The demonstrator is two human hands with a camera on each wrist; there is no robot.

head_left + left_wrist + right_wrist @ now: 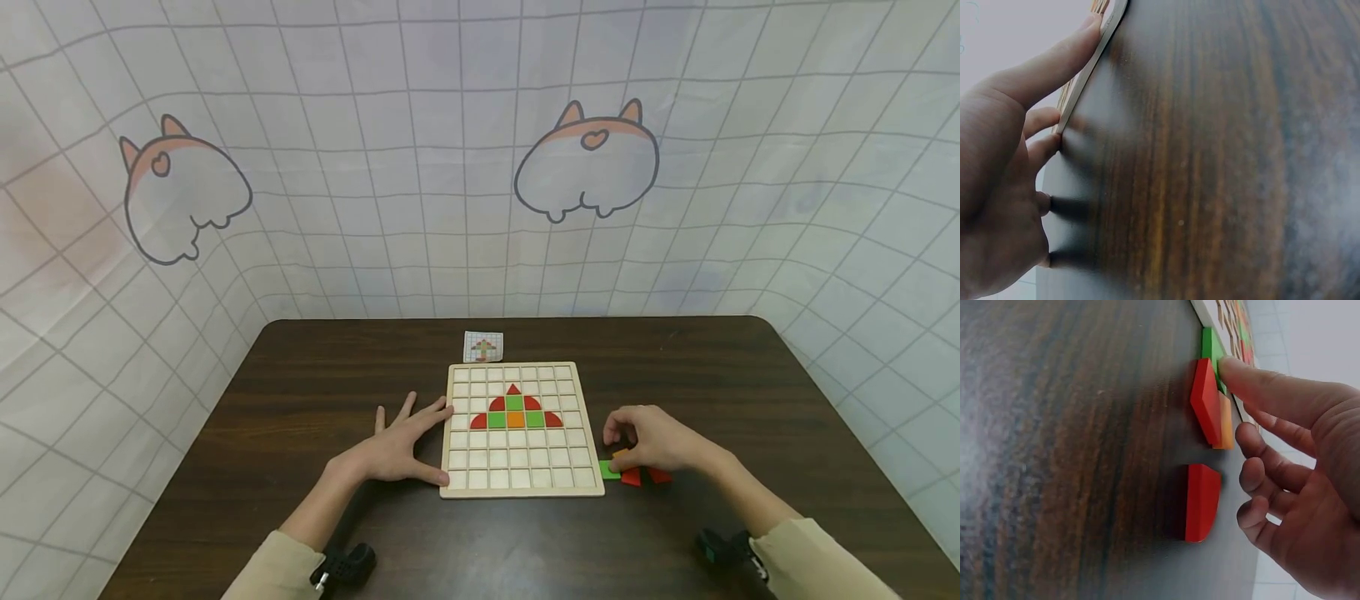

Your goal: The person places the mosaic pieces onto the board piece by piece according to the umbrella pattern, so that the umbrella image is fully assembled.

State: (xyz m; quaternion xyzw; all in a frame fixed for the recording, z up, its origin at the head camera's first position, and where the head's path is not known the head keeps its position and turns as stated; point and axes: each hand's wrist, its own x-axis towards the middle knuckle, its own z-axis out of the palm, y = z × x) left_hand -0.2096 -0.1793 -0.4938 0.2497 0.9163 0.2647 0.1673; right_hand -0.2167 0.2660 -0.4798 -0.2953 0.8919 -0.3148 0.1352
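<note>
A wooden grid board (517, 492) lies on the table, with green, orange and red pieces set in its cells in a stepped, pointed shape. My left hand (393, 446) is spread at the board's left edge, its thumb and some fingertips touching the rim. Beyond the board's lower right edge, my right hand (660, 437) is over several loose pieces. Its thumb rests on a green piece (1208, 342) beside the board, and the other fingers are loosely bent. Close to that thumb lie a red piece (1205, 400) and an orange piece (1226, 422). Another red piece (1202, 503) lies apart.
A small card (483, 346) printed with a coloured grid pattern lies just behind the board. The dark wooden table (315, 358) ends at a pale checked curtain (390, 183). Each wrist wears a black device.
</note>
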